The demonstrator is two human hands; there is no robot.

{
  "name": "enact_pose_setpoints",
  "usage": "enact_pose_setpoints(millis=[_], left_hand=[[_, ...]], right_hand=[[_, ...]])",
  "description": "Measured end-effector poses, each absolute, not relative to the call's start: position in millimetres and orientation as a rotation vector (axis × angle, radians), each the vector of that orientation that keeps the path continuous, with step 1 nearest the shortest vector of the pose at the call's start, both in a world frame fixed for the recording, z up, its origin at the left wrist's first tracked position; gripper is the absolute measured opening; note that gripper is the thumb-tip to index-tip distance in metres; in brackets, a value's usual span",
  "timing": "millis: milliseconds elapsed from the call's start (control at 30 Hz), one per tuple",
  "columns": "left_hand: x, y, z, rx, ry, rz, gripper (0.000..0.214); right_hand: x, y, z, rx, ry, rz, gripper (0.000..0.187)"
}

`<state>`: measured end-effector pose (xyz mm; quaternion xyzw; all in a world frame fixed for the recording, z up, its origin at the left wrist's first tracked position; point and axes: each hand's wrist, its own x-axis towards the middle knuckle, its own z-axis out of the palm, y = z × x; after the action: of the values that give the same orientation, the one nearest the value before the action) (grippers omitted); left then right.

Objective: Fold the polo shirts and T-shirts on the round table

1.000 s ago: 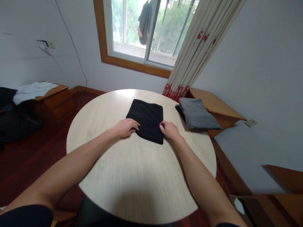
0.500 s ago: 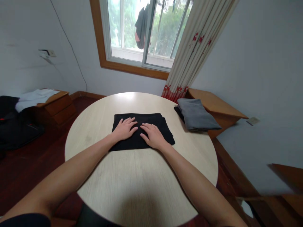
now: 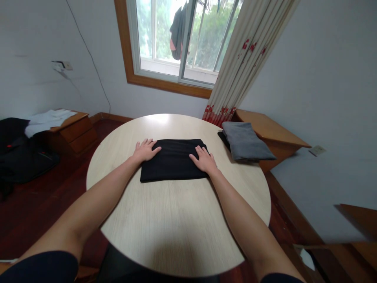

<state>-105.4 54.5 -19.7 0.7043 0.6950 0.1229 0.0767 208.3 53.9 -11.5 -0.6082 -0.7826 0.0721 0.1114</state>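
Observation:
A folded black piece of clothing (image 3: 173, 161) lies flat on the round, light wood table (image 3: 171, 212); its exact kind does not show. Over its left edge rests my left hand (image 3: 146, 150), open, palm down, with the thumb reaching inward on the cloth. My right hand (image 3: 205, 159) lies open near the right edge, fingers spread on the fabric. Neither hand grips anything. The right palm hides part of the garment's right side.
Folded grey clothing (image 3: 246, 141) sits on the table's right side, with black cloth partly under it. Behind are a wooden cabinet (image 3: 271, 127), a curtain (image 3: 250, 55) and a window. At left, a small drawer unit (image 3: 75, 133) holds white cloth, beside a black bag (image 3: 26, 157).
My hands have moved apart from the middle of the black garment, the left toward its left edge and the right toward its right edge. The grey clothing stays put.

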Motion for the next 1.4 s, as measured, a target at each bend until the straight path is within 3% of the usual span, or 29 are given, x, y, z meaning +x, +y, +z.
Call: enact_pose_setpoints(millis=[400,567,667,833,967,1133,1300,1400], left_hand=[[-104.3,36.9,0.2,2.156,2.011,0.696,0.048],[-107.6,32.3,20.8,2.031,2.126,0.415,0.024],[-114.2,17.7,35.8,2.032,1.779,0.185,0.012],[-107.9,-10.5,50.9,1.748,1.005,-0.153,0.03],[-88.3,-5.7,39.9,2.026,1.306,0.329,0.038],[-70.3,10.7,10.1,2.207,1.65,0.609,0.051],[-57.2,13.3,-2.4,2.274,1.809,0.628,0.064],[-53.4,15.9,-2.7,2.228,1.891,0.607,0.067]], right_hand=[[255.8,48.9,14.0,-2.03,-2.066,0.105,0.054],[271.8,31.5,29.6,-2.152,-2.119,0.349,0.07],[282.8,26.8,32.4,-2.214,-2.112,0.408,0.083],[285.9,31.4,29.2,-2.306,-2.046,0.405,0.058],[269.2,35.9,19.8,-2.147,-2.126,0.359,0.045],[250.0,39.4,5.2,-1.851,-2.025,0.357,0.06],[240.5,45.7,-4.3,-1.55,-1.657,0.689,0.079],[234.1,45.1,-3.4,-1.372,-1.34,1.076,0.065]])
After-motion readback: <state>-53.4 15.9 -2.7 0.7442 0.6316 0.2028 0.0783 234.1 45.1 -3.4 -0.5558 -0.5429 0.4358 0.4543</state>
